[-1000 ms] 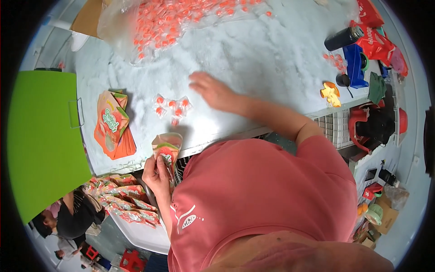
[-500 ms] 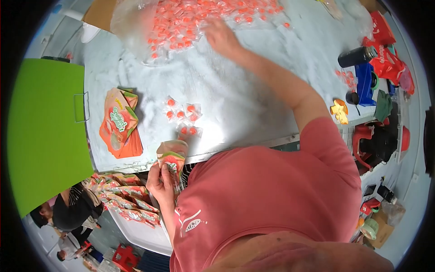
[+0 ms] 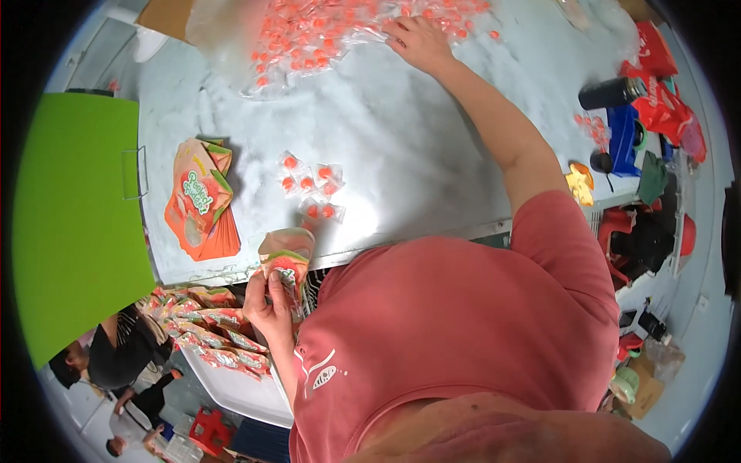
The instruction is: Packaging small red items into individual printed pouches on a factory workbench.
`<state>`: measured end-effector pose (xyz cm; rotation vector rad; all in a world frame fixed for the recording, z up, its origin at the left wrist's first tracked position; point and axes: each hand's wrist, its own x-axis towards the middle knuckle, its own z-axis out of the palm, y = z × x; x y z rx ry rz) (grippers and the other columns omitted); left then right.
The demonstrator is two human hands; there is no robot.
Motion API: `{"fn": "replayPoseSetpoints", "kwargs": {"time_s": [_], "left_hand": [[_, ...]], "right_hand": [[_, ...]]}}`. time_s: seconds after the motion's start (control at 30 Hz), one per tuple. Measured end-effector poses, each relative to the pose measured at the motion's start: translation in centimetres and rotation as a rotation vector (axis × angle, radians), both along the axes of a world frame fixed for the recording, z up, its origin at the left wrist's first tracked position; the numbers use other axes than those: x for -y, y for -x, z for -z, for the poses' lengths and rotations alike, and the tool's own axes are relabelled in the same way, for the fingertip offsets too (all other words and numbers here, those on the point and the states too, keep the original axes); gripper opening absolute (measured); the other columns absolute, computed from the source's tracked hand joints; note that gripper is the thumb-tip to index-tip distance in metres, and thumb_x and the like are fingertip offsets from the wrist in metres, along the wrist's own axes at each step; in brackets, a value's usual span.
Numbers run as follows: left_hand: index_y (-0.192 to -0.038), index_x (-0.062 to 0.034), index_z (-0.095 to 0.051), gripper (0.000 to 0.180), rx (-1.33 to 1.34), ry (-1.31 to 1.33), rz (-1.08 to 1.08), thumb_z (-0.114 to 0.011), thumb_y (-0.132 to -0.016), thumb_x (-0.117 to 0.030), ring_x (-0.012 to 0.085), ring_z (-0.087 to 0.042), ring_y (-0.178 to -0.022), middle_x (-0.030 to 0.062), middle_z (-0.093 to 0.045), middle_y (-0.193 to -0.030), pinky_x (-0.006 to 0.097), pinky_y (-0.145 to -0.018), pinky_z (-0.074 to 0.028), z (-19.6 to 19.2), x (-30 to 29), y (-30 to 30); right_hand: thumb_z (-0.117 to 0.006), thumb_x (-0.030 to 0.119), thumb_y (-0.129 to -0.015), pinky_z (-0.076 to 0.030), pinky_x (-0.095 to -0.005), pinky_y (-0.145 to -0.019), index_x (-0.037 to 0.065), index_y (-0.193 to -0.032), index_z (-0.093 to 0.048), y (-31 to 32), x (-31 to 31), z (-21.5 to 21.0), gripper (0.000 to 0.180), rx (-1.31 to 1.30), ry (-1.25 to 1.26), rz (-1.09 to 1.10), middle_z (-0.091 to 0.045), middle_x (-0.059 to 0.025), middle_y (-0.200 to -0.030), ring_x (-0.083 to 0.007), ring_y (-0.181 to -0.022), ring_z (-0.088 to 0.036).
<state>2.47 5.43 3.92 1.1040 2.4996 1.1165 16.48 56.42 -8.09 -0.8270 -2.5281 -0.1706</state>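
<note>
Head view: steady the pouch (image 3: 287, 248), pinched in the left hand (image 3: 268, 307) at the near edge of the surface (image 3: 421, 166), and pick lightly with the right hand (image 3: 423, 48), grip impossible to tell, among far packets (image 3: 309, 42).

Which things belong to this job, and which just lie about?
Apparently in use:
red printed pouch in left hand
clear-wrapped round red pieces at right hand
flat orange pouch stack

Likely lying about:
black cylindrical flask
blue plastic bin

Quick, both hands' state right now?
Left hand: closed, holding a printed pouch.
Right hand: at the wrapped candies, fingers bent; cannot tell whether it grips any.
</note>
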Motion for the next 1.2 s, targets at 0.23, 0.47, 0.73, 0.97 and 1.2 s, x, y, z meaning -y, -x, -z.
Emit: {"fn": "replayPoseSetpoints", "kwargs": {"time_s": [0.23, 0.47, 0.73, 0.97, 1.2], "left_hand": [[-0.104, 0.0041, -0.067, 0.016, 0.032, -0.044, 0.077, -0.059, -0.098, -0.008, 0.0043, -0.042, -0.064, -0.0012, -0.056, -0.074, 0.019, -0.057, -0.036, 0.5, -0.5, -0.4], [-0.103, 0.0051, -0.066, 0.015, 0.053, -0.072, 0.099, -0.059, -0.097, -0.008, 0.0112, -0.052, -0.069, 0.0059, -0.061, -0.078, 0.024, -0.064, -0.044, 0.2, -0.3, -1.3], [-0.1, 0.0036, -0.067, 0.013, -0.02, -0.078, 0.096, -0.061, -0.095, -0.006, 0.0174, -0.055, -0.066, 0.0114, -0.065, -0.079, 0.03, -0.064, -0.047, -0.2, 0.3, -1.6], [-0.094, 0.0039, -0.065, 0.01, -0.036, -0.122, 0.092, -0.061, -0.095, -0.005, 0.015, -0.049, -0.062, 0.0082, -0.06, -0.072, 0.029, -0.059, -0.042, -0.2, 0.5, -2.0], [-0.098, 0.0025, -0.067, 0.011, -0.022, -0.102, 0.09, -0.062, -0.094, -0.006, 0.0163, -0.053, -0.064, 0.0088, -0.062, -0.075, 0.029, -0.061, -0.044, -0.1, 0.9, -2.0]], "right_hand": [[-0.063, 0.034, -0.09, -0.042, -0.0434, -0.098, 0.023, -0.133, -0.058, -7.7, 7.5, 0.6, 0.045, -0.059, 0.082, -0.068, -0.054, -0.0013, -0.135, -0.026, -0.118, -0.052], [-0.06, 0.014, -0.093, -0.048, -0.0333, -0.09, 0.012, -0.129, -0.06, -13.4, 13.6, -0.7, 0.036, -0.536, 0.447, -0.118, -0.054, -0.0072, -0.133, -0.0237, -0.114, -0.057], [-0.065, 0.004, -0.087, -0.053, -0.0301, -0.084, 0.006, -0.11, -0.067, -16.9, 16.5, -0.5, 0.023, -0.413, 0.394, -0.043, -0.061, -0.0071, -0.121, -0.023, -0.105, -0.061], [-0.068, 0.004, -0.082, -0.05, -0.0368, -0.094, 0.007, -0.109, -0.067, -16.3, 20.5, -1.7, 0.026, -0.375, 0.248, -0.164, -0.06, -0.0082, -0.122, -0.0283, -0.109, -0.059], [-0.068, 0.005, -0.081, -0.044, -0.0386, -0.103, 0.006, -0.11, -0.065, -15.8, 23.4, -1.2, 0.029, -0.255, 0.194, -0.073, -0.059, -0.0105, -0.121, -0.029, -0.116, -0.056]]}}
